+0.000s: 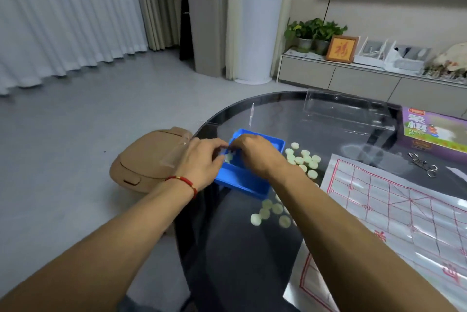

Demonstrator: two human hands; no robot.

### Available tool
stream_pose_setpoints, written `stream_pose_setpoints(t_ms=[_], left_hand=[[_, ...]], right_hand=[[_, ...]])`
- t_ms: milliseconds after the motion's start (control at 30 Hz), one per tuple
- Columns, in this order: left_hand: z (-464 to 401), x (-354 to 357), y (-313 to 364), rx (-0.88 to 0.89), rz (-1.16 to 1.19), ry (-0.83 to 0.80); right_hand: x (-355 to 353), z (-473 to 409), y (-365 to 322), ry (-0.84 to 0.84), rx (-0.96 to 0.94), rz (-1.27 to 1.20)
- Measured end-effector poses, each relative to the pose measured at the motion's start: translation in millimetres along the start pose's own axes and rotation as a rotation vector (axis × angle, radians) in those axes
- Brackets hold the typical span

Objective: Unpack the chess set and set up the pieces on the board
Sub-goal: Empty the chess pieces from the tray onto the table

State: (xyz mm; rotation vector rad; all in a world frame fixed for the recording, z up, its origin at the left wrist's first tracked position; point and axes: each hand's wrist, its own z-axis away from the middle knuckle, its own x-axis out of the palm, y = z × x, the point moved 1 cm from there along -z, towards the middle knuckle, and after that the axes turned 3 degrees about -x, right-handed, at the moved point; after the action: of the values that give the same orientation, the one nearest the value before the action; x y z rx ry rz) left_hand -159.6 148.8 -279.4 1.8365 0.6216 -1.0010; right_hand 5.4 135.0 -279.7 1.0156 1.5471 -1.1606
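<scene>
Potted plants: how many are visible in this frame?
2. Both stand side by side at the left end of the low cabinet: left plant, right plant, beside the framed picture.

A tray (pixel 242 180) sits near the left edge of the round table (pixel 265 248), with chess pieces (pixel 303 158) scattered right of and before it. The board sheet (pixel 404 210) lies further right; behind it stand a clear lid (pixel 348 112) and the game box (pixel 434 129).
</scene>
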Motion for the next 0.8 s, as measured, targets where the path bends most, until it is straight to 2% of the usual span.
stream_pose_setpoints(t_ms=[100,233,433,667,733,800], left_hand=[[-1.2,1.5,-4.1,0.033,-0.064,-0.048],[-4.3,1.8,-6.0,0.044,-0.09,-0.065],[-4.0,-1.1,-1.2,0.051,-0.101,-0.094],[-4.0,1.3,3.5,0.045,-0.086,-0.051],[-6.1,2.7,7.8,0.093,-0.031,0.014],[-5.9,2.2,17.2,0.138,0.124,0.049]], right_hand=[[2.4,-0.8,5.5,0.003,-0.009,0.016],[-9.6,9.3,14.3,-0.068,-0.012,0.159],[-16.0,17.1,20.0,-0.08,0.006,0.059],[-10.5,16.8,20.4,-0.077,-0.031,0.081],[-14.9,20.2,21.1,0.02,0.022,-0.071],[-26.1,26.0,22.5,0.046,0.112,-0.384]])
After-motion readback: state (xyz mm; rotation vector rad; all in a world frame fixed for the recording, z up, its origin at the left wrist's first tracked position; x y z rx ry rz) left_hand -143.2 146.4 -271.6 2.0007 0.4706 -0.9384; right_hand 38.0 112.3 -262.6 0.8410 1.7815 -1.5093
